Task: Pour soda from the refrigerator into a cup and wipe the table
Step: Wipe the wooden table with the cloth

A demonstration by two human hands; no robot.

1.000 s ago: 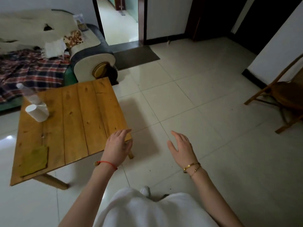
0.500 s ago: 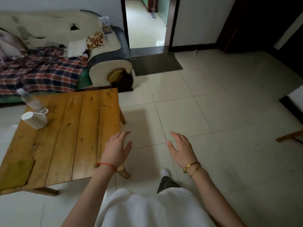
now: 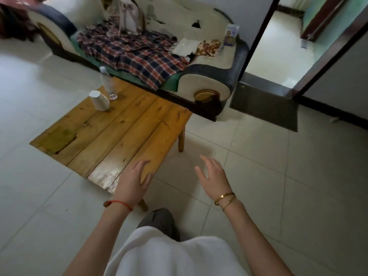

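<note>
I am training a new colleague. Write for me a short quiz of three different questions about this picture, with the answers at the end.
1. True or false: the white cup stands on the wooden table, next to the clear bottle.
2. Multiple choice: what does the left hand hold? A) the cup B) a cloth C) nothing
3. Fill in: the flat olive-green cloth lies at a ____ of the table top.

Key
1. True. Both stand at the table's far end, near the sofa.
2. C. The left hand is open over the table's near edge; the right hand is open over the floor.
3. Corner.
</note>
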